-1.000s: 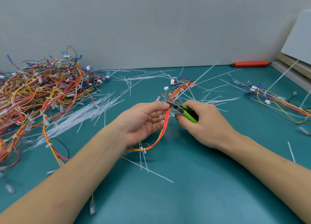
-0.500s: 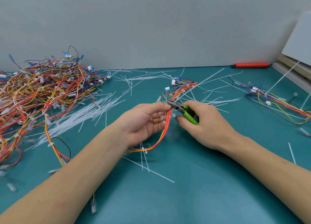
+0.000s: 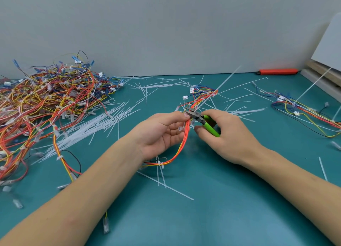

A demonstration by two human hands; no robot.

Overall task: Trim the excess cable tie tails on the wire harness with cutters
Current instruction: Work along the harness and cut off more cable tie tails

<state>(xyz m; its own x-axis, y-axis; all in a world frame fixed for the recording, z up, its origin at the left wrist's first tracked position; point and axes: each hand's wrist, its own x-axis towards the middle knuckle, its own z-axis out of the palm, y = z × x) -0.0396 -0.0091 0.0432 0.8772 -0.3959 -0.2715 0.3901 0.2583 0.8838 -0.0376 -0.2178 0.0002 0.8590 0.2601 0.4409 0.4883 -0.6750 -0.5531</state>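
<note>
Teal counter (image 3: 212, 218) is running back to a plain grey wall (image 3: 166, 24). Left hand (image 3: 162, 133) is pinching the wire harness (image 3: 181, 146) between thumb and fingers, palm up, just above the counter at centre. The harness is looping down from the fingers to the counter, with a cable tie (image 3: 162, 165) showing at the bottom of the loop and another long tie tail (image 3: 227, 80) sticking up and back from its far end. Right hand (image 3: 227, 135) is gripping the green-handled cutters (image 3: 202, 121), fingers curled round the handles; the cutter tip is sitting right at the harness beside the left fingertips. Cannot tell whether the blades are closed.

Big tangled pile of harnesses (image 3: 46, 101) is lying at left against the wall. Loose white tie offcuts (image 3: 96, 124) are scattered across the middle of the counter. Another harness (image 3: 304, 113) is lying at right. An orange tool (image 3: 277, 72) is lying along the wall, near stacked boards (image 3: 321, 74) in the right corner.
</note>
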